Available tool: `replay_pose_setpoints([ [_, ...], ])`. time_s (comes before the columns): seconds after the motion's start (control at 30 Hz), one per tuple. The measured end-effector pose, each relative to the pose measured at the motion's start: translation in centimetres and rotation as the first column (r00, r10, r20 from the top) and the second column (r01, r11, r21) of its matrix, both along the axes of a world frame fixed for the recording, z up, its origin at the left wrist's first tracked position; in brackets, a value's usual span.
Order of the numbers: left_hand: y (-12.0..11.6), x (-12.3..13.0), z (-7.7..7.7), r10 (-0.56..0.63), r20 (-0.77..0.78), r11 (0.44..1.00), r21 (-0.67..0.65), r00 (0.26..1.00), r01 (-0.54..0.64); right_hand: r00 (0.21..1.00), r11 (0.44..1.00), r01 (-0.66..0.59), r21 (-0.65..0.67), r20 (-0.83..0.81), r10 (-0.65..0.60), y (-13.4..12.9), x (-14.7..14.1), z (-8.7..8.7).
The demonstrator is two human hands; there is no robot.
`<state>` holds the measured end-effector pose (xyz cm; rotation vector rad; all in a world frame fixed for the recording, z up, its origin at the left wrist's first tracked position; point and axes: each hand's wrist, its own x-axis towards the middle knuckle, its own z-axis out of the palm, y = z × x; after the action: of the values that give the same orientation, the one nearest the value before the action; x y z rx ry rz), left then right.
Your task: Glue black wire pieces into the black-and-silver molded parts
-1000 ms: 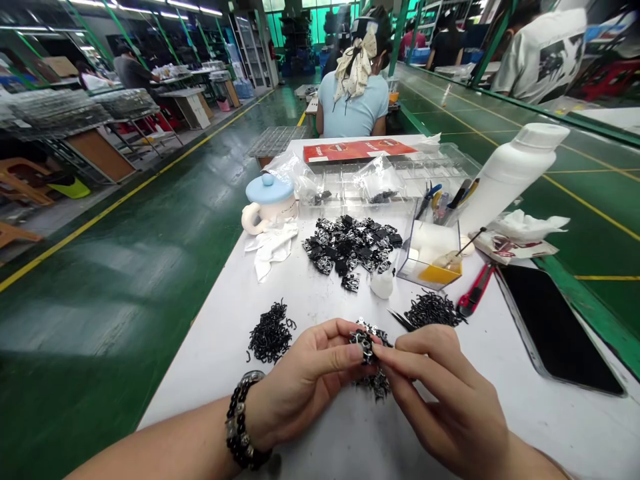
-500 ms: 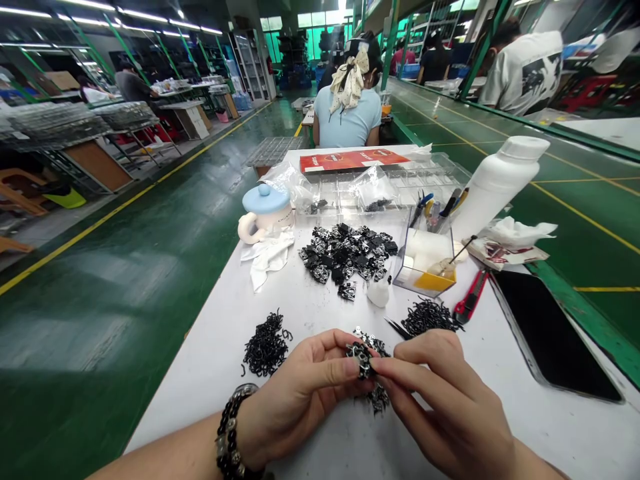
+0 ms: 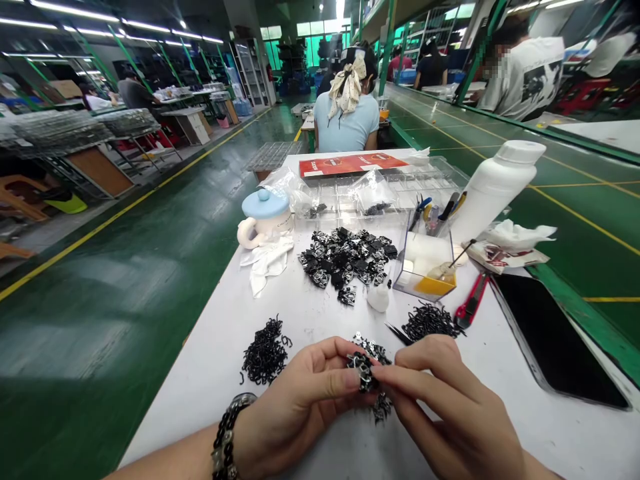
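My left hand pinches a small black-and-silver part between thumb and fingers. From the other side my right hand meets it, thumb and index fingertip pressed together at the part's edge; whatever sits between those tips is too small to make out. Under and behind both hands lies a small heap of silver metal pieces, partly hidden. Left of them is a pile of black curved pieces. A second pile of small black pieces lies beyond my right hand, with black tweezers beside it.
Farther back is a large pile of black-and-silver parts. Around it stand a lidded mug, a small white bottle, a clear tool box and a big white bottle. A red cutter and phone lie right. A person sits ahead.
The view has tilted up slightly, so the table things appear a little lower. Both hands keep nearly the same pose around the small part.
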<state>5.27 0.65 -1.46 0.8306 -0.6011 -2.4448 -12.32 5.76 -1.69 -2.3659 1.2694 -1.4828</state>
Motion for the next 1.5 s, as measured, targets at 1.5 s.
replay_pose_setpoints([
  [1.5,0.8,-0.5,-0.3,0.084,0.059,0.993,-0.091,0.995,-0.079,0.985,0.992,0.088,-0.094,-0.142,-0.101,0.4,0.6,-0.9],
])
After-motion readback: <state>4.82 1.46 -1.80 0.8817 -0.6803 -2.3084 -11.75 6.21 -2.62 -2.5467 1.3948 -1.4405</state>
